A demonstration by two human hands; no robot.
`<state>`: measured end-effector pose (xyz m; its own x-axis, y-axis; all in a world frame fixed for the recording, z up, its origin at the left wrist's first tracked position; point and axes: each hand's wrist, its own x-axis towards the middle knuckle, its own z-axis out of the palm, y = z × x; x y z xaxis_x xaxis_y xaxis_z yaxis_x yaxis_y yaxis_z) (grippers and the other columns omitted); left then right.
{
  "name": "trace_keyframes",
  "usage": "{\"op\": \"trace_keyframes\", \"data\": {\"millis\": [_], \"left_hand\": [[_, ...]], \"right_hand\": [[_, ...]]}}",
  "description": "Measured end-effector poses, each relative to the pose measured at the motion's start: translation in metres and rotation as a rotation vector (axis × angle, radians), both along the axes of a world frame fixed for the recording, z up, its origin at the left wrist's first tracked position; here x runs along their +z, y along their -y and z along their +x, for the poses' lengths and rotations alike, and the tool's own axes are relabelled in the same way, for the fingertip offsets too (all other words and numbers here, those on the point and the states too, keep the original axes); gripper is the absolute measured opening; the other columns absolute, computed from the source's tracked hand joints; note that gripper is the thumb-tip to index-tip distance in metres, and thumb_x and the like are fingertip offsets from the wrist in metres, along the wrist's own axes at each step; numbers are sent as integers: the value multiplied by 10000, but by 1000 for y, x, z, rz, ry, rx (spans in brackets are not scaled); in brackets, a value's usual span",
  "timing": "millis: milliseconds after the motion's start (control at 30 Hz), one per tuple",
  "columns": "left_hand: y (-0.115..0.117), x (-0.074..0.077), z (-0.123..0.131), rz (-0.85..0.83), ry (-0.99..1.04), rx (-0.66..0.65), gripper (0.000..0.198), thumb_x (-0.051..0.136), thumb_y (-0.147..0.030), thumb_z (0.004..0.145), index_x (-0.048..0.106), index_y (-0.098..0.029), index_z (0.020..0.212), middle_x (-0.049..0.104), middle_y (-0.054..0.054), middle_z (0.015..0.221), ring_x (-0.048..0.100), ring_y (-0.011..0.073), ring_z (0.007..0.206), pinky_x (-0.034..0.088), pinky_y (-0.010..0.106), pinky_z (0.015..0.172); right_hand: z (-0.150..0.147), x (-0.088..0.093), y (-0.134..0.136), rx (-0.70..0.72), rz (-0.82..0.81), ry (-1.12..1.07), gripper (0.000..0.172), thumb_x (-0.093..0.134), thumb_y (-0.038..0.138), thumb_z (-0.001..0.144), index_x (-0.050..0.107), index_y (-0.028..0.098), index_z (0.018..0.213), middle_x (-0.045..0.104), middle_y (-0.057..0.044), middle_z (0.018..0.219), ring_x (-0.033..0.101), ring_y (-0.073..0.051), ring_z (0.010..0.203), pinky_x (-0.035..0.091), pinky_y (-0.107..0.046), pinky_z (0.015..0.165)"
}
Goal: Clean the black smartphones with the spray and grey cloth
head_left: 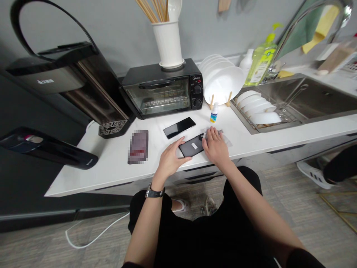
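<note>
While the left hand [170, 157] clasps the face-down phone [187, 149] at nine o'clock and the right hand [215, 147], grip unclear, covers crumpled tissue [228, 141] at three, uneven pressure could skid the phone toward six.

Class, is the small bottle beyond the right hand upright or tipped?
Upright: the small bottle stands on the counter, white top uppermost.

- 1 head cam, worn, approx. eye ht., looking fwd & steeply down.
- Wearer's lap [195, 238] at btm ctr, forearms [253, 201] running up from btm edge.
- L hand [171, 158] & R hand [216, 147] nr frame ctr, mid-dist., within arm's reach.
- Wide FOV: table [111, 175] across mid, wall [117, 22] up top, floor [106, 227] below.
- Table's front edge slants up to R.
</note>
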<state>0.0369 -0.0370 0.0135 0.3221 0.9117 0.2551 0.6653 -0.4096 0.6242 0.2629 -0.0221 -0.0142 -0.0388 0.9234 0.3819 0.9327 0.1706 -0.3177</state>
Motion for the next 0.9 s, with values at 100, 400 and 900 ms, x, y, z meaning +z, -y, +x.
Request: {"op": "trace_keyframes", "data": {"millis": [100, 400, 900], "left_hand": [[-1, -1, 1, -6, 4, 10, 885, 875, -333, 774, 427, -310, 1537, 656, 41, 1419, 613, 268, 1317, 450, 447, 1164], [1, -3, -2, 25, 1, -3, 640, 465, -168, 981, 344, -276, 1599, 558, 82, 1526, 569, 228, 1374, 454, 419, 1176], [3, 1, 2, -15, -35, 2, 1032, 833, -240, 801, 230, -341, 1633, 643, 45, 1443, 594, 279, 1325, 463, 467, 1144]], "right_hand": [[-23, 2, -6, -27, 9, -30, 666, 335, 377, 1047, 451, -117, 1478, 376, -329, 1591, 327, -396, 1538, 262, -576, 1244], [-102, 19, 18, 165, -106, -72, 647, 360, 323, 1041, 418, -133, 1496, 393, -312, 1585, 339, -358, 1540, 274, -492, 1269], [-12, 12, 63, 510, -73, -88, 520, 338, 312, 1087, 418, 182, 1584, 425, -101, 1631, 373, -230, 1535, 331, -500, 1257]]}}
